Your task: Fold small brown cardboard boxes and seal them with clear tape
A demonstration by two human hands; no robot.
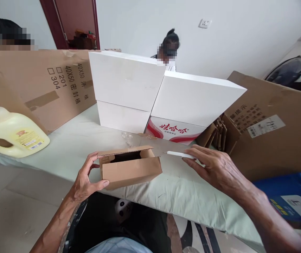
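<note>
My left hand [88,175] grips the left end of a small brown cardboard box [132,173], thumb on the near side and fingers at the back. The box lies on the cloth-covered table, its long top side partly open with a dark interior showing. To the right of the box, my right hand [213,165] pinches a thin white flat piece [178,154], seen nearly edge-on, between thumb and fingers. Its left end points at the box, a small gap apart. What kind of thing the white piece is, I cannot make out. Crumpled clear plastic [127,137] lies behind the box.
White boxes [126,80] stand stacked at the back, above a red-and-white printed carton [177,130]. Large cardboard boxes [68,88] flank both sides. A yellow jug [15,133] is at left, a blue container [293,196] at right. Two people are beyond the boxes.
</note>
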